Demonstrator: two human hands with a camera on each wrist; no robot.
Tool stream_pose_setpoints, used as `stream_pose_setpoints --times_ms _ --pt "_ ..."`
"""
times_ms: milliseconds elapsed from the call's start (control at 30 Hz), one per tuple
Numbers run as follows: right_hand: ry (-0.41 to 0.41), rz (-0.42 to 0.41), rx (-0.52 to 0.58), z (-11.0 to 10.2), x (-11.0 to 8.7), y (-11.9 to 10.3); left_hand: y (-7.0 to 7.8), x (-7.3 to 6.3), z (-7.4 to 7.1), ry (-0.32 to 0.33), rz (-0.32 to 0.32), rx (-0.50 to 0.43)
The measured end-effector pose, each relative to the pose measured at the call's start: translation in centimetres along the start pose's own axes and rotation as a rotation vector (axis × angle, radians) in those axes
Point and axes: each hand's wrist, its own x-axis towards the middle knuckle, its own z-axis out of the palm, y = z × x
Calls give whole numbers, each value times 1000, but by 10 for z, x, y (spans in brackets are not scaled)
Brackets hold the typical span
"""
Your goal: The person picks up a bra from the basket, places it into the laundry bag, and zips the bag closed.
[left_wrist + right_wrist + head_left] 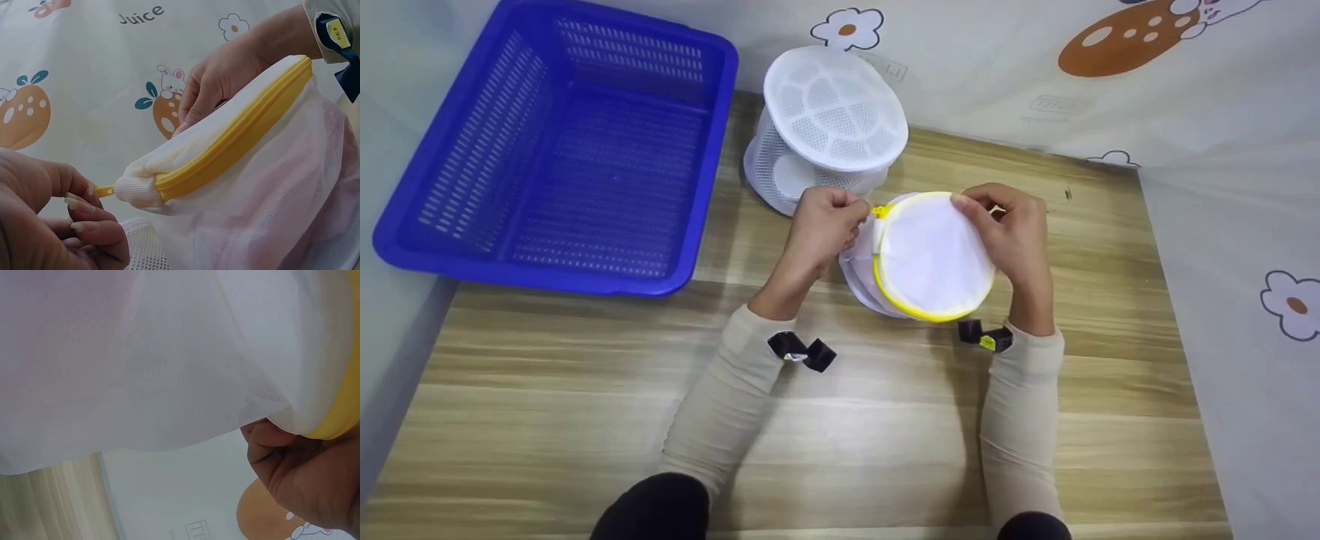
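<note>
A white mesh laundry bag (936,255) with a yellow zipper around its round top stands on the table, tilted toward me. Pinkish cloth (242,239) shows through its mesh side in the left wrist view. My left hand (826,229) pinches the yellow zipper pull (104,191) at the bag's left edge. The zipper (236,132) looks closed along the stretch seen there. My right hand (1009,229) grips the far right of the top rim between thumb and fingers. In the right wrist view its curled fingers (270,444) hold the mesh just beside the yellow band.
A larger white mesh laundry bag (836,109) stands upright behind, close to my left hand. At the left is a blue plastic basket (690,247) with slotted walls. A printed white sheet (997,82) hangs along the back of the wooden table (877,450).
</note>
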Motion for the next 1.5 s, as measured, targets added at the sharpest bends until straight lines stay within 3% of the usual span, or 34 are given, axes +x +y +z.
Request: stream_pose_setpoints --times_ms 433,700,1067,1367,1500 --pt "19 3 16 1 0 -2 0 -1 1 9 23 -6" --pt "94 -18 0 1 1 2 0 -1 1 14 11 -18" --pt "119 -19 -4 2 1 1 0 0 1 17 12 -13" --pt "220 -62 21 5 1 0 -2 -1 1 32 45 61" --pt "219 -49 36 6 1 0 -2 -3 0 68 81 183"
